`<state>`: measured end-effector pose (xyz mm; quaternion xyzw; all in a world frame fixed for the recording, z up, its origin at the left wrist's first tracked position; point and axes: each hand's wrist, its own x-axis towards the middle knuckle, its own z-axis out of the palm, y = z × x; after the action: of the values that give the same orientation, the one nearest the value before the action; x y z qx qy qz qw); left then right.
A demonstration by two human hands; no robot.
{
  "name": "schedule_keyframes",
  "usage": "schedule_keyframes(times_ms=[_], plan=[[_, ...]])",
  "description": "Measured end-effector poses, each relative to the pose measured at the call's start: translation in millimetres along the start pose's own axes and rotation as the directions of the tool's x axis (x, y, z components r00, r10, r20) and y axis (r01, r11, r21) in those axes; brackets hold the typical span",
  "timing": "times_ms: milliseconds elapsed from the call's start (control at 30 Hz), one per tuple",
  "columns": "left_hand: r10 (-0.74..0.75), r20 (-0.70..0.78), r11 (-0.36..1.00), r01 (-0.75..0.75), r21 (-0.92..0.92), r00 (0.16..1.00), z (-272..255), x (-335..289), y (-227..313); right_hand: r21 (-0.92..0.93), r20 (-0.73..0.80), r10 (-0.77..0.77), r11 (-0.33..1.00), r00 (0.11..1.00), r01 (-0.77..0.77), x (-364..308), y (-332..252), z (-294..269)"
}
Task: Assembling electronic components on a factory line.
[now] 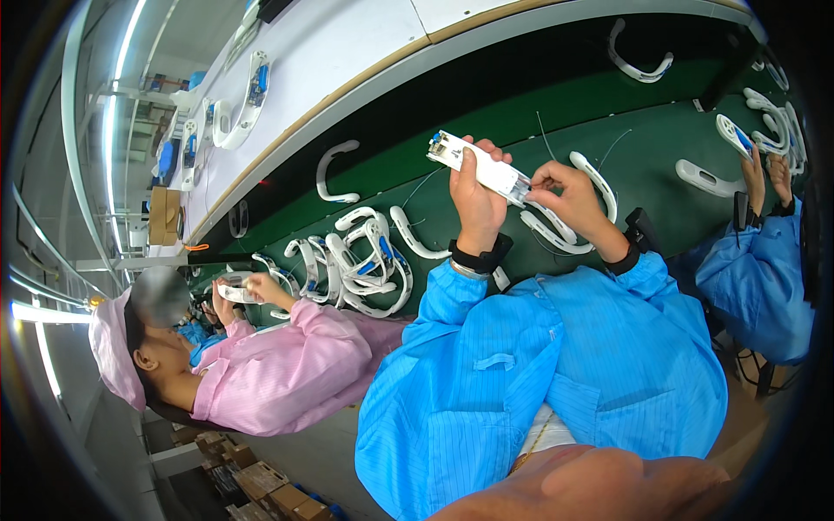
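My left hand (479,193) is closed around a long white plastic housing (486,171), tilted with its far end up and to the left. A small circuit board with a blue part (437,143) shows at that end. At the housing's near end, beside a greyish clear section (519,187), the fingers of my right hand (569,198) are pinched together. What lies between those fingertips is too small to make out. Just below my right hand are curved white housing parts (556,239); whether they join the held piece is unclear.
A green work surface (486,221) carries a pile of curved white housings (369,256), some with blue parts, plus thin wires (612,148). A white shelf (347,43) overhangs it. Co-workers sit either side: one in a pink smock (287,369), another with blue sleeves (760,269).
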<state>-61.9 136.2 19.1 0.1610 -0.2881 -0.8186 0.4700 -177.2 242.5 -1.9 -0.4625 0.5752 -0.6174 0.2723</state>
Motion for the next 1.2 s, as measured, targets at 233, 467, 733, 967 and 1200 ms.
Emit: schedule_keyframes(times_ms=[233, 467, 733, 967, 1200], plan=[[-0.069, -0.002, 0.995, 0.068, -0.067, 0.998, 4, -5, -6, 0.019, -0.048, 0.014, 1.000, 0.999, -0.013, -1, -9, 3], [-0.024, -0.055, 0.997, 0.019, -0.080, 0.998, 2, 3, 4, -0.222, -0.075, 0.021, 0.974, 0.997, -0.037, -9, -19, -8], [-0.058, 0.006, 0.995, 0.058, -0.076, 0.998, 6, -3, -7, -0.404, -0.089, -0.217, 0.900, 0.972, 0.164, -6, -10, -1], [0.001, -0.008, 0.999, -0.002, -0.052, 1.000, 4, -2, -3, -0.434, -0.106, -0.300, 0.872, 0.948, 0.228, -17, -7, -11], [0.025, 0.087, 0.995, -0.034, 0.093, 0.996, 6, -7, -15, -0.409, -0.060, -0.184, 0.901, 0.981, 0.144, -10, -3, 1]])
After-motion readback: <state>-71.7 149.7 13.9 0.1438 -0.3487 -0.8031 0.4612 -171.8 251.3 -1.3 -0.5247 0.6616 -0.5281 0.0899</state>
